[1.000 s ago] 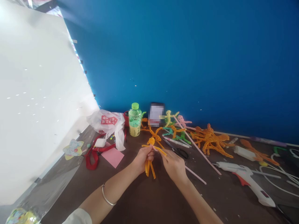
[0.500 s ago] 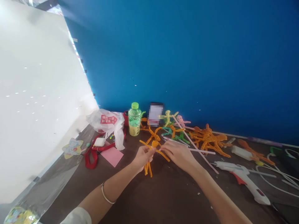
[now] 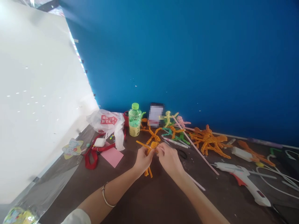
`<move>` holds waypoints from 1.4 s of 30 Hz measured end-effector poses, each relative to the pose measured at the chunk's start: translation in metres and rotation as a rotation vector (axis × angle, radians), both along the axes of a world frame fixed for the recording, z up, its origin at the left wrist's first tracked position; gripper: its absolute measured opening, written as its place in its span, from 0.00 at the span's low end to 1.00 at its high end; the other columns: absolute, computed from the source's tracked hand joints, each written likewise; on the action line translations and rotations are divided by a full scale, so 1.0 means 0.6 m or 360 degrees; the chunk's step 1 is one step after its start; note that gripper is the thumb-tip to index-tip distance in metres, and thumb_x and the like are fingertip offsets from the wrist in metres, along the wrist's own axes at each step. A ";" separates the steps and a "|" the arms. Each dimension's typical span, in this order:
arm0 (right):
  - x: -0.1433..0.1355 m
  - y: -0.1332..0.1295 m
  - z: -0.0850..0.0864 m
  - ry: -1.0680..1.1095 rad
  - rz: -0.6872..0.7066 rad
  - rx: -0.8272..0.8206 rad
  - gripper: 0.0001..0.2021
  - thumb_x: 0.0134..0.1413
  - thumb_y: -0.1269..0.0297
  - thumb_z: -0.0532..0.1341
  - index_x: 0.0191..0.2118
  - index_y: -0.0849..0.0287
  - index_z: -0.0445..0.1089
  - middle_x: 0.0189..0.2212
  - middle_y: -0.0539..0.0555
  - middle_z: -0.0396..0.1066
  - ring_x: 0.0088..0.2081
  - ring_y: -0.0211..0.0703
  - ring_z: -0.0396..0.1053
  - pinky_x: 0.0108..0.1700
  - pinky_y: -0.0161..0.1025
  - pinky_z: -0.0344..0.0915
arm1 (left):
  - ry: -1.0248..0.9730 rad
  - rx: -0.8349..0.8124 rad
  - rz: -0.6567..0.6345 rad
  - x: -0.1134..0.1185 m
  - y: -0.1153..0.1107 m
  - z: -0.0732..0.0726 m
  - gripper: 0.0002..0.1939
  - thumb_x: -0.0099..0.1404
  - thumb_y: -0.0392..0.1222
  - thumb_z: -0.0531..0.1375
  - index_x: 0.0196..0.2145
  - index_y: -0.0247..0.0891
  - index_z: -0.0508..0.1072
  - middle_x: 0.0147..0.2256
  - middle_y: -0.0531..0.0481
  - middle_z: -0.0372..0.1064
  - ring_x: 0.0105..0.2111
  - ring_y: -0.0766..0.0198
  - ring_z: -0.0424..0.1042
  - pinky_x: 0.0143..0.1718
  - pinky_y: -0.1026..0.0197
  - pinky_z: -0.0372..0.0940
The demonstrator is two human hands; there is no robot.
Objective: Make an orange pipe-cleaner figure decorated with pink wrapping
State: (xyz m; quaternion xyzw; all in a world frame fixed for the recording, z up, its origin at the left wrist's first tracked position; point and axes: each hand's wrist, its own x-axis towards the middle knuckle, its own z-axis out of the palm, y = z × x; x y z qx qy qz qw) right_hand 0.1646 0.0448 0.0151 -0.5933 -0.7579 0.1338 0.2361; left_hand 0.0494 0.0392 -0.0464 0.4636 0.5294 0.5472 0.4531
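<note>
My left hand (image 3: 143,158) is closed around an orange pipe-cleaner figure (image 3: 154,145), pinching it just below its round coiled head. One straight orange arm sticks out to the left, and its legs hang below my fingers. My right hand (image 3: 170,157) is pressed up against the figure, thumb and fingertips pinching a pale pink pipe cleaner (image 3: 196,182). The tail of that stem comes out past my right wrist, toward the lower right. Fingers hide where the pink stem meets the figure.
Behind my hands lie a finished orange figure (image 3: 153,133), a green-capped bottle (image 3: 135,121) and a heap of orange figures (image 3: 207,141). A glue gun (image 3: 243,179) rests at right. To the left are a plastic bag (image 3: 106,119), pink paper (image 3: 112,156) and a red strap (image 3: 91,160).
My right hand has moved left and closer to the figure. The pink stem's free end has swung down, from pointing right to pointing lower right. The figure's right arm is now hidden.
</note>
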 end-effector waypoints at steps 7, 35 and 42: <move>-0.020 -0.022 -0.030 0.0619 0.0064 0.0197 0.07 0.53 0.65 0.52 0.30 0.58 0.66 0.31 0.55 0.73 0.33 0.43 0.71 0.35 0.37 0.67 | -0.0332 -0.0177 0.0009 -0.003 0.002 -0.001 0.19 0.51 0.55 0.59 0.20 0.36 0.60 0.14 0.59 0.51 0.15 0.74 0.51 0.17 0.68 0.46; 0.066 -0.001 -0.070 -0.0003 0.0616 0.0740 0.17 0.57 0.73 0.46 0.43 0.56 0.69 0.35 0.55 0.71 0.36 0.39 0.68 0.39 0.37 0.65 | -0.1203 -0.0474 -0.0618 -0.018 0.010 0.021 0.20 0.48 0.50 0.64 0.21 0.33 0.60 0.16 0.62 0.39 0.16 0.78 0.35 0.14 0.70 0.34; 0.079 0.016 -0.014 0.0019 0.0449 0.0195 0.10 0.54 0.60 0.54 0.32 0.55 0.72 0.26 0.50 0.68 0.28 0.38 0.67 0.29 0.33 0.61 | -0.0907 -0.0409 -0.0737 -0.017 0.005 0.028 0.22 0.49 0.54 0.62 0.19 0.35 0.56 0.15 0.63 0.40 0.14 0.79 0.37 0.15 0.68 0.34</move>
